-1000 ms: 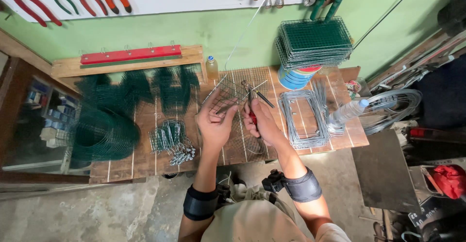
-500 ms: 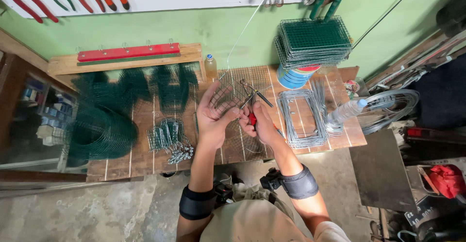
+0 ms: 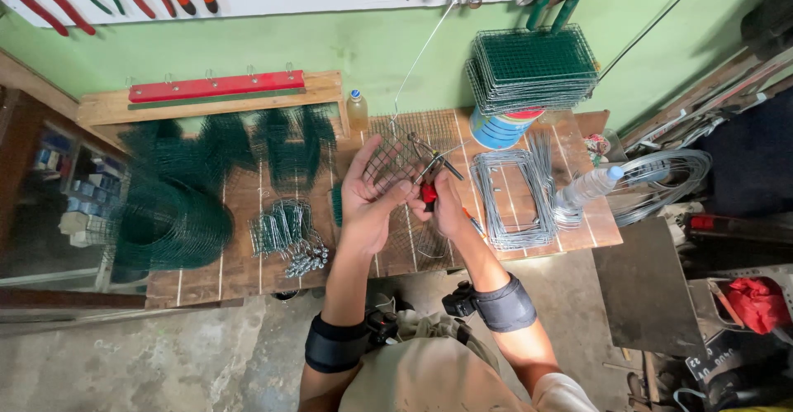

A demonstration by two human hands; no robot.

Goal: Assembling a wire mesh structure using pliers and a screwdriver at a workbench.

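My left hand (image 3: 369, 200) holds a small grey wire mesh piece (image 3: 388, 158) up over the wooden workbench (image 3: 248, 239), palm toward me and fingers spread along the mesh's edge. My right hand (image 3: 443, 203) grips red-handled pliers (image 3: 433, 174), whose jaws touch the mesh near its right side. A long thin wire (image 3: 421, 53) rises from the mesh toward the wall. More flat mesh lies on the bench under both hands.
Green mesh rolls (image 3: 169, 222) and cut green mesh pieces lie at the left. A cluster of wire hooks (image 3: 289, 234) sits left of my hands. Bent wire frames (image 3: 512, 193), a plastic bottle (image 3: 588, 185), a wire coil (image 3: 661, 181) and stacked green mesh panels (image 3: 533, 65) are at the right.
Both hands stay on the mesh; my left hand has opened its fingers wider along the mesh, and the pliers have shifted slightly at its edge.
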